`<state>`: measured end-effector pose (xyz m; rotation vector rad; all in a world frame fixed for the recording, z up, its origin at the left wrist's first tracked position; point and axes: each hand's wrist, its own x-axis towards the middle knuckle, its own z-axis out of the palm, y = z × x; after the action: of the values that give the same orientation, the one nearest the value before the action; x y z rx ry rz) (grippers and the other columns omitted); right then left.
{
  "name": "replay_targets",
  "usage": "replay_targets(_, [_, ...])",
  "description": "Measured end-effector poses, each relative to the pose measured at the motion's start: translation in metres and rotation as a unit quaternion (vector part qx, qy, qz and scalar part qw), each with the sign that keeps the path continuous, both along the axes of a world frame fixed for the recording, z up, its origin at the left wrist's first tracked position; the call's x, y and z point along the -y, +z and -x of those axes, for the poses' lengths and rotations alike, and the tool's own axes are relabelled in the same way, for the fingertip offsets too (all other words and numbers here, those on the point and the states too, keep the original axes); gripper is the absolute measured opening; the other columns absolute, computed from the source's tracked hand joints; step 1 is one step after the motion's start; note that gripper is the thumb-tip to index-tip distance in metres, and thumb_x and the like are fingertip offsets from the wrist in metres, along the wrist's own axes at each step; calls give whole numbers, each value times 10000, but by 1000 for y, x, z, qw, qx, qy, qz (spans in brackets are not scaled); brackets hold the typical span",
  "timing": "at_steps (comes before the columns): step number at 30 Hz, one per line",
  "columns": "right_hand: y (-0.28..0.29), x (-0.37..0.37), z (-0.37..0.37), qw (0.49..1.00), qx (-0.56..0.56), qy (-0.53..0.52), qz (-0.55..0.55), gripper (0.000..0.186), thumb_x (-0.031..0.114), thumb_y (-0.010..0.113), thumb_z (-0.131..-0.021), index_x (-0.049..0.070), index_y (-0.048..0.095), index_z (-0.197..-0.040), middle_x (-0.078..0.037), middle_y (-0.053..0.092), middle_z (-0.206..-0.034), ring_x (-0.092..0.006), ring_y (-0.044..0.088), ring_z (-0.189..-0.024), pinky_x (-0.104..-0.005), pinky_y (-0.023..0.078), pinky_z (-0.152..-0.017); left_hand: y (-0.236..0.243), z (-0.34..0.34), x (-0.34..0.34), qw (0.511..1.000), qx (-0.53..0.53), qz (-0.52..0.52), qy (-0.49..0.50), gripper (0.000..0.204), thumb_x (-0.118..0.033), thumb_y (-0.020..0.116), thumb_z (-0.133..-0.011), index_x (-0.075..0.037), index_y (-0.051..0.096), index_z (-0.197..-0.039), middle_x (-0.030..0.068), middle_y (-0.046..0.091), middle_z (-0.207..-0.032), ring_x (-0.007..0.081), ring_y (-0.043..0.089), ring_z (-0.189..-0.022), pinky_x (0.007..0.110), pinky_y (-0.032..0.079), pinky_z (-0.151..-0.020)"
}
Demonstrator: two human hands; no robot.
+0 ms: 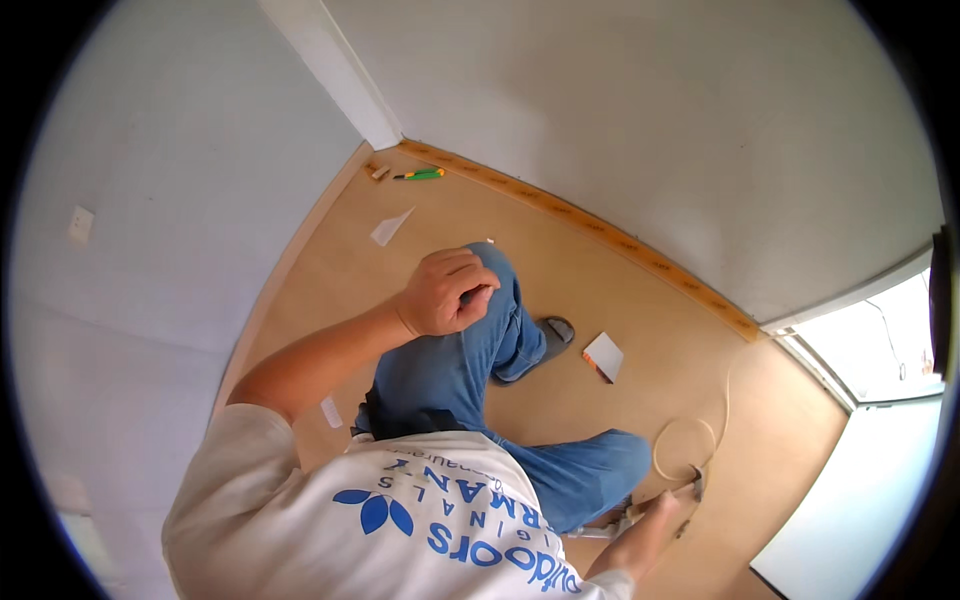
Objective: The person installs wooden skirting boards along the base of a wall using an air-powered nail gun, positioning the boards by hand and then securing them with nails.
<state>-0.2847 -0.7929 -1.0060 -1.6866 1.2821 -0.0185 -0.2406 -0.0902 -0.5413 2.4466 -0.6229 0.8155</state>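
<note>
Resting left hand [450, 292] on denim knee [497, 262], fingers curled in | got right hand [655, 512] down by hammer-like tool [697, 484] near floor [780, 430], can't tell if gripping | should feel rigid, end-heavy: best held back from the weight

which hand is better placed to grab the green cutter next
Left, probably: the left hand is much nearer the green cutter, while the right hand is down on the opposite side.

Blue lettering [468, 494] across the white shirt [320, 535]
</note>
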Motion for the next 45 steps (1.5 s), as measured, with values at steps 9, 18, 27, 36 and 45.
replay_targets(9, [69, -101, 19, 963, 164, 179, 120, 435, 149, 646, -962, -97, 562, -1311, -190, 671, -1181, -327, 646, -1067, -416, 500, -982, -20, -37, 41, 999, -2, 47, -7, 38, -58, 668, -870, -85, 668, -897, 50, 574, -696, 230, 554, -604, 348, 468, -592])
replay_targets(18, [101, -138, 8, 896, 10, 387, 219, 322, 256, 632, -919, 32, 712, -1136, -209, 678, -1188, -405, 580, -1165, -498, 412, -1053, -53, -70, 85, 850, -156, 502, 47, 132, -170, 608, -1034, -55, 668, -1007, -32, 586, -773, 53, 504, -677, 239, 423, -610])
replay_targets(27, [124, -126, -13, 885, 17, 395, 247, 265, 173, 624, -897, 49, 691, -1121, -194, 646, -1206, -404, 549, -1189, -485, 429, -1055, -252, -189, 46, 879, -372, 274, 116, 160, -190, 654, -999, -35, 685, -1027, 31, 662, -862, 144, 624, -791, 293, 519, -733])
replay_targets(36, [133, -99, -24, 886, -2, 393, 248, 266, 132, 631, -864, 53, 673, -1115, -180, 632, -1233, -410, 548, -1184, -478, 441, -1062, -390, -350, 117, 867, -428, -235, 102, 527, -320, 700, -964, -66, 572, -1407, 206, 569, -1440, 370, 494, -1376, 522, 373, -1163])
replay_targets(45, [133, -105, -37, 900, -57, 377, 209, 276, 131, 636, -830, 71, 654, -1099, -151, 623, -1225, -395, 534, -1184, -483, 430, -1047, -421, -427, 121, 815, -453, -357, 57, 730, -344, 749, -946, -57, 429, -1536, 180, 378, -1632, 378, 407, -1464, 507, 355, -1202])
